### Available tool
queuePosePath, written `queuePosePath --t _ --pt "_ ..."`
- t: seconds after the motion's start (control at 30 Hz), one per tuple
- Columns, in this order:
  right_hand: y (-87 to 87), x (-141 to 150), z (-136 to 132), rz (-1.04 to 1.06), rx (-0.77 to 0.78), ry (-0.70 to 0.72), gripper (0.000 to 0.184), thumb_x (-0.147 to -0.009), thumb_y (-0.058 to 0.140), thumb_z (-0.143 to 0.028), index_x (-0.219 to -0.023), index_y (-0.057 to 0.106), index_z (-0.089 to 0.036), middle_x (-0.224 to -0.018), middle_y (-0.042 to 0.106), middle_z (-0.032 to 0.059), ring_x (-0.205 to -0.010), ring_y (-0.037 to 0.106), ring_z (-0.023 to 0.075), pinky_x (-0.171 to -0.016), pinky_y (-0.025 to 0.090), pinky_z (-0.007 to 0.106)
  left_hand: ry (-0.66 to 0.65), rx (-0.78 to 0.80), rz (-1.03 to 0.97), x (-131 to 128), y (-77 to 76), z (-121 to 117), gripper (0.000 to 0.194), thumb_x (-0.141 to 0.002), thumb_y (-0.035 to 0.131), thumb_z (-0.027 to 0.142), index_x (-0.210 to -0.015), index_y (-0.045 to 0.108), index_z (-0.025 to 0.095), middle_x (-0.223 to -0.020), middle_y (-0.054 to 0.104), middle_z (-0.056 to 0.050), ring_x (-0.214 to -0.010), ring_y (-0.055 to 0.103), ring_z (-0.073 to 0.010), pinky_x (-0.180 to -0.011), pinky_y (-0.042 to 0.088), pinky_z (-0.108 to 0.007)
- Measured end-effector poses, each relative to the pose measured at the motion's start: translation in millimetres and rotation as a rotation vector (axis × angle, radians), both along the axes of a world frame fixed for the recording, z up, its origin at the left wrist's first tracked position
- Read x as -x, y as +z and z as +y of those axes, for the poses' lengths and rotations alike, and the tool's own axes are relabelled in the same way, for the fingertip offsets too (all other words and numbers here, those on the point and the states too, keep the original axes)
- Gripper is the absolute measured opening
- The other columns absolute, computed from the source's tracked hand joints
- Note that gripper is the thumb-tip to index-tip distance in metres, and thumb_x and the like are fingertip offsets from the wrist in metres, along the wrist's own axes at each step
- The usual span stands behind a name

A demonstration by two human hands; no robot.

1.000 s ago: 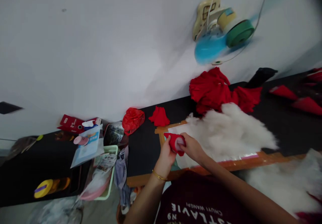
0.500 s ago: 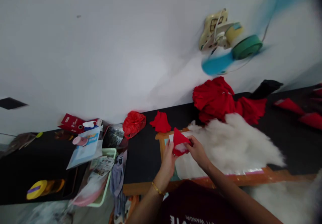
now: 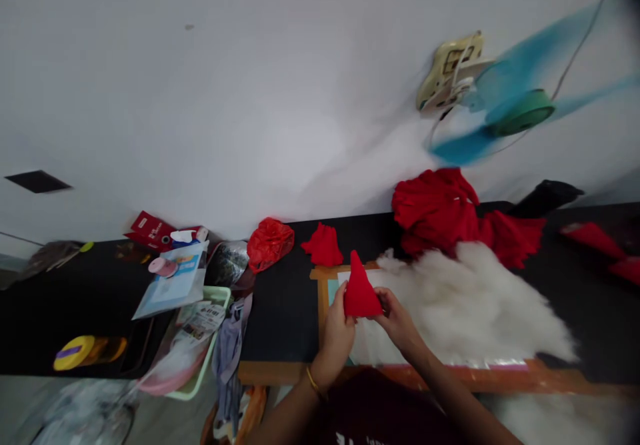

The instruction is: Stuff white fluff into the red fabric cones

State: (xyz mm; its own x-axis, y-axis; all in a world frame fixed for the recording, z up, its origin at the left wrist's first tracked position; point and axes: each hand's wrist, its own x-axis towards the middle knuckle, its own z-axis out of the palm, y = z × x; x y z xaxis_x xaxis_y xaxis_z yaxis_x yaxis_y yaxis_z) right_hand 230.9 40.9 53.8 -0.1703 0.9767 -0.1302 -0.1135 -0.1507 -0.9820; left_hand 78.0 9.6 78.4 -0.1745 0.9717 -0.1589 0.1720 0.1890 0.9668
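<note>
A red fabric cone [image 3: 361, 291] is held upright between my two hands over the table, its tip pointing away from me. My left hand [image 3: 339, 325] grips its left edge near the base, and a gold bangle circles that wrist. On the other side, the fingers of my right hand [image 3: 393, 315] are closed on the lower right corner. The inside of the cone is hidden from view. To the right lies a big heap of white fluffy stuffing [image 3: 480, 305]. Just behind the cone rests a small red fabric piece [image 3: 324, 245].
A pile of red fabric [image 3: 440, 211] lies at the back by the wall. A spinning blue fan [image 3: 520, 115] hangs at upper right. On the left are a red plastic bag [image 3: 270, 243], a green-rimmed basket [image 3: 220, 293] and a yellow-lidded jar [image 3: 75, 353].
The cone has been turned: white stuffing showed at its opening before, and now its plain red side shows, standing straighter. Both hands still hold it. The camera view has shifted slightly.
</note>
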Motion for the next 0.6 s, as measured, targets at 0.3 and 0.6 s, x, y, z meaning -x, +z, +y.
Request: queuePosePath --t 0.3,0.6 --pt "6.6 -11.5 -7.3 -0.19 -0.086 -0.076 0.036 -0.073 0.05 -0.027 -0.104 0.068 -0.022 -0.106 0.075 0.0081 -0.101 0.066 0.0266 -0.098 0.05 0.043 -0.088 0.015 -0.676 -8.5 18.8 -13.7 0.079 -0.082 0.07 0.039 -0.151 0.037 0.022 -0.153 0.047 -0.016 -0.137 0.049 -0.0274 -0.113 0.04 -0.04" --pt "4.7 -3.3 -32.8 -0.605 -0.301 0.286 0.029 -0.082 0.054 -0.03 -0.104 0.07 -0.021 -0.11 0.073 0.0133 -0.099 0.067 0.0293 -0.092 0.053 0.046 0.28 0.152 -0.648 -25.8 13.0 5.1 0.053 -0.06 0.082 0.019 -0.108 0.061 0.014 -0.094 0.073 -0.01 -0.082 0.068 -0.02 -0.074 0.054 -0.03"
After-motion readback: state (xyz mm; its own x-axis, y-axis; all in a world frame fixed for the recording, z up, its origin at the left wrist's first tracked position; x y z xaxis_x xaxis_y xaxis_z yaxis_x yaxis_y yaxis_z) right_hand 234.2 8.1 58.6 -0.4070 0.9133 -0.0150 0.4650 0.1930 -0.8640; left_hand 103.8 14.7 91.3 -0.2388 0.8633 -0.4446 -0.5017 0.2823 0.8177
